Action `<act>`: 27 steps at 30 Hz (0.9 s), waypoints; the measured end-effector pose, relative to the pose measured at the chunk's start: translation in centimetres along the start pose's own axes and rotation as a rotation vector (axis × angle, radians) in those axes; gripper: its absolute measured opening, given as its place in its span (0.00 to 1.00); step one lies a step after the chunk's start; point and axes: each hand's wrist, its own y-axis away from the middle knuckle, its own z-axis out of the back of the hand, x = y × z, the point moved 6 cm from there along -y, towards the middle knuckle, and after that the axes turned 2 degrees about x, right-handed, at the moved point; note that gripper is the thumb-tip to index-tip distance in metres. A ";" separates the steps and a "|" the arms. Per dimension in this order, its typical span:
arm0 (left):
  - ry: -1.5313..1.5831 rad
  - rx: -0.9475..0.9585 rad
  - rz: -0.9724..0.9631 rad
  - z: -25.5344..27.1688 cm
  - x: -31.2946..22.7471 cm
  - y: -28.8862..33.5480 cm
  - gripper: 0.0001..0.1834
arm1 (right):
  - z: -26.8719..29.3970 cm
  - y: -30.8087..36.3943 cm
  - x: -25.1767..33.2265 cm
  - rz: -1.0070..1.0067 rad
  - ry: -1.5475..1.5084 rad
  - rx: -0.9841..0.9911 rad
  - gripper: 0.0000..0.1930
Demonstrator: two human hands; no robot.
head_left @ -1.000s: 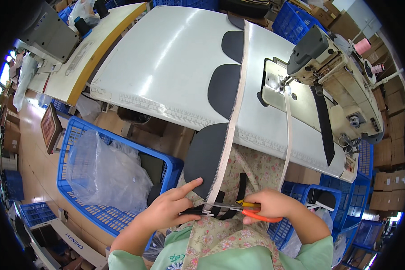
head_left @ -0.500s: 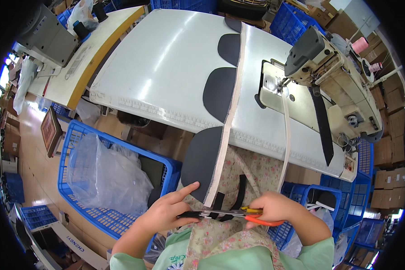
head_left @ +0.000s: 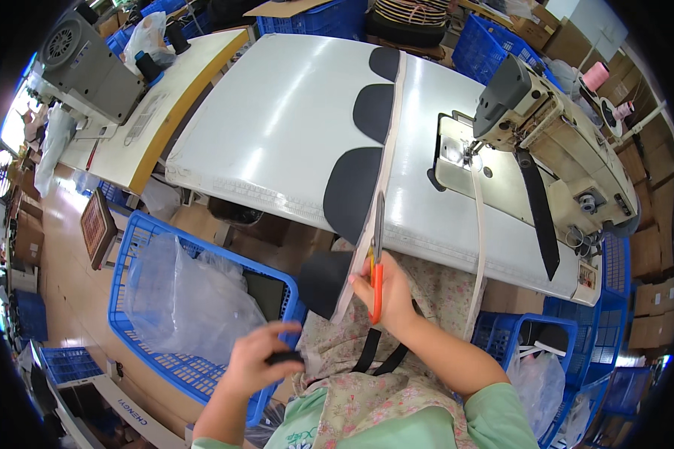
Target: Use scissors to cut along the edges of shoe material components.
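Scissors (head_left: 377, 295) with orange and yellow handles are in my right hand (head_left: 389, 293), their blades pointing away from me along a pale tape (head_left: 389, 157). My right thumb rests against the tape's lower part. Dark rounded pieces are joined along the tape's left side, such as a dark flap (head_left: 352, 196) on the table. The nearest dark flap (head_left: 326, 283) hangs past the table's front edge. My left hand (head_left: 256, 361), lower left of it, has its fingers curled round a small black piece (head_left: 284, 358), whose kind I cannot make out.
A sewing machine (head_left: 532, 120) stands on the right of the white table (head_left: 262, 112), a narrow pale strip (head_left: 478, 232) running from its needle area toward me. Blue baskets (head_left: 191, 374) stand at lower left and right. Another machine (head_left: 90, 63) is at far left.
My right hand has moved up and turned the scissors from crosswise to pointing away. My left hand has left the nearest flap and moved down-left. The tape has slid somewhat toward me.
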 end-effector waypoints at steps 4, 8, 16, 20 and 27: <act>-0.192 -0.156 -0.128 -0.3 -1.2 -4.2 0.19 | -2.1 3.7 -2.3 -0.027 -0.047 0.122 0.10; 0.080 0.043 0.165 -2.7 2.4 -3.5 0.21 | -3.0 6.2 -2.1 -0.050 -0.152 0.279 0.10; 0.066 -0.029 -0.005 -3.5 1.3 -2.4 0.18 | -1.5 8.7 -2.2 -0.228 -0.058 0.451 0.11; 0.162 0.036 -0.076 -3.4 1.2 -2.1 0.18 | 3.5 8.0 0.1 -0.012 0.331 0.510 0.20; 0.024 0.095 -0.146 -2.9 -0.6 -3.2 0.18 | 10.5 8.8 1.7 -0.179 0.599 0.788 0.28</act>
